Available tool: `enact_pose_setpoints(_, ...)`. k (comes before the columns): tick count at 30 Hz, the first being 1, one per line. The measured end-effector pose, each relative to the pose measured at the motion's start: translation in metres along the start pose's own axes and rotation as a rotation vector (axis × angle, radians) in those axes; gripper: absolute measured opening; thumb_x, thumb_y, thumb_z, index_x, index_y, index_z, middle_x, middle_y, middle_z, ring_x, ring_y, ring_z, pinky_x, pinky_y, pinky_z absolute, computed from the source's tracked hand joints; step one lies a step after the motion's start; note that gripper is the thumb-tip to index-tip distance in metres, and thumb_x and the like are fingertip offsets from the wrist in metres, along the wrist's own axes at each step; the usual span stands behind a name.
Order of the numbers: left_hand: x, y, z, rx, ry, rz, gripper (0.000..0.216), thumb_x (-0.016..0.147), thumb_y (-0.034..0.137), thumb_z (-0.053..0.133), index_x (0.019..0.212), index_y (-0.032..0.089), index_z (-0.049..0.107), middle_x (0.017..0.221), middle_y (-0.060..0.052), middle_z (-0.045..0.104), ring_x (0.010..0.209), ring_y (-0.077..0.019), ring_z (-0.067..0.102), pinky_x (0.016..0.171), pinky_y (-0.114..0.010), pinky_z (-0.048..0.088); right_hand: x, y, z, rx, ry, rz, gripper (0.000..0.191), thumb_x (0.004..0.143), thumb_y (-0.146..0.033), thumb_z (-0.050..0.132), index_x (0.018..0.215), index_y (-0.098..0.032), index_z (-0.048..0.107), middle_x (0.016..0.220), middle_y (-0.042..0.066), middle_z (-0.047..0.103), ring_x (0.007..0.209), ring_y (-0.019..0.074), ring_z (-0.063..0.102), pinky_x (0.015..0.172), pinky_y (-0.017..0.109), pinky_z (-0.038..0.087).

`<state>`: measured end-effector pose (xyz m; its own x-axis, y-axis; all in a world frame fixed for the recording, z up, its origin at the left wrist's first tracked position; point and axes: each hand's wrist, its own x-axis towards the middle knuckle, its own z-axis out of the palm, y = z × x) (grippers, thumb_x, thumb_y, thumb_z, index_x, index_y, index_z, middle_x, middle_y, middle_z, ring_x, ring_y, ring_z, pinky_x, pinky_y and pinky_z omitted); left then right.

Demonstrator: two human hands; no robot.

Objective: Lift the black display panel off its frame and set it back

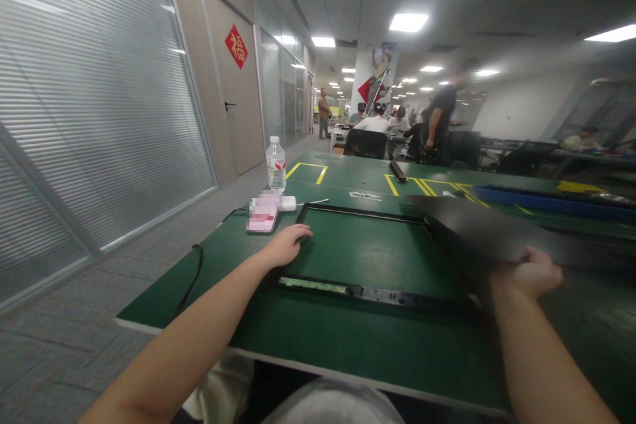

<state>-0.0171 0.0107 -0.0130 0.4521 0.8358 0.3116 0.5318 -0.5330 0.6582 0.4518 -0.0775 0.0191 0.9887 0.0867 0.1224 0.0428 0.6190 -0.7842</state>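
A black rectangular frame (397, 297) lies flat on the green tabletop (368, 338), with a green circuit strip (313, 285) along its near side. My left hand (284, 246) is at the frame's left rail, its fingers bent over the rail toward the inside; the thumb is hidden. Raised at the right, my right hand (531, 273) is closed around the edge of a thin dark panel (472, 225). The panel is tilted above the frame's right side and smeared by motion. Its far right end cannot be made out.
Beyond the frame's left corner are a pink phone-like item (263, 212), a white case (288, 203) and a water bottle (276, 165). A black strap (191, 278) hangs at the left edge. A blue tray (546, 202) stands back right. People (440, 112) are farther off.
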Motion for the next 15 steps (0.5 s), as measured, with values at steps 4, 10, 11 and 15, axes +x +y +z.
enact_pose_setpoints(4,0.0003,0.0011,0.0001,-0.017,-0.003,-0.019,0.040,0.066,0.006,0.055,0.095,0.023,0.077,0.127,-0.009,0.069,0.125,-0.0302,0.059,0.115,-0.047,0.037,-0.0028,-0.0035,-0.0017,0.031,0.049,0.124,0.034,0.058,-0.007,0.050,0.085,-0.026,0.041,0.096,0.001,0.062,0.096,0.0188,0.066,0.080,0.036,0.057)
enact_pose_setpoints(10,0.0007,0.0027,-0.0001,-0.007,-0.015,-0.035,0.042,0.066,0.005,0.053,0.095,0.022,0.078,0.126,-0.010,0.070,0.124,-0.0313,0.060,0.115,-0.047,0.037,0.0020,0.0008,-0.0051,-0.072,0.056,0.144,0.039,0.059,-0.011,0.051,0.091,-0.027,0.036,0.101,0.002,0.059,0.095,0.0176,0.066,0.076,0.031,0.056)
enact_pose_setpoints(11,0.0006,0.0031,-0.0002,0.005,-0.019,-0.035,0.043,0.066,0.005,0.053,0.096,0.022,0.078,0.126,-0.011,0.069,0.124,-0.0314,0.060,0.115,-0.047,0.037,0.0022,0.0012,-0.0051,-0.099,0.049,0.139,0.040,0.058,-0.011,0.050,0.092,-0.028,0.035,0.103,0.002,0.059,0.096,0.0183,0.065,0.075,0.032,0.056)
enact_pose_setpoints(15,0.0002,0.0035,0.0000,0.045,-0.031,-0.026,0.045,0.067,0.004,0.051,0.098,0.021,0.078,0.124,-0.011,0.069,0.123,-0.0307,0.060,0.114,-0.046,0.038,-0.0005,-0.0004,-0.0039,-0.125,0.057,0.154,0.044,0.055,-0.012,0.049,0.093,-0.028,0.035,0.106,0.002,0.059,0.100,0.0197,0.064,0.073,0.031,0.056)
